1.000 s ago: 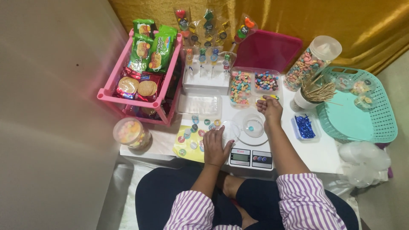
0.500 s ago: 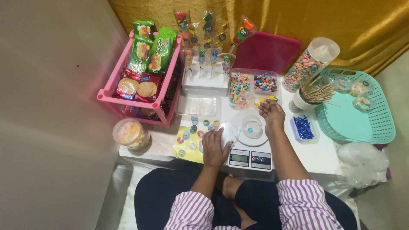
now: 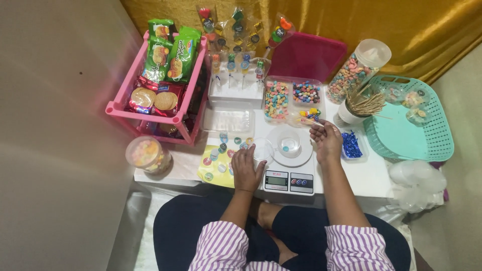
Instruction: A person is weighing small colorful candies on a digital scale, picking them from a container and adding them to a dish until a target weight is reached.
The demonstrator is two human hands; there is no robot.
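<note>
Your scale (image 3: 289, 173) sits in front of you with a cup (image 3: 289, 142) on it. The candy tray (image 3: 292, 99) lies behind it, the snack rack (image 3: 159, 85) far left, the basket (image 3: 409, 125) right.

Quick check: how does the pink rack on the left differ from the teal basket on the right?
The pink rack is tall and tiered, with open slatted sides; the teal basket is low, flat and finely perforated. The pink rack is packed with green and red biscuit packets; the teal basket holds only a few small wrapped pieces at its far end. Both look like plastic and flank the white table.
</note>
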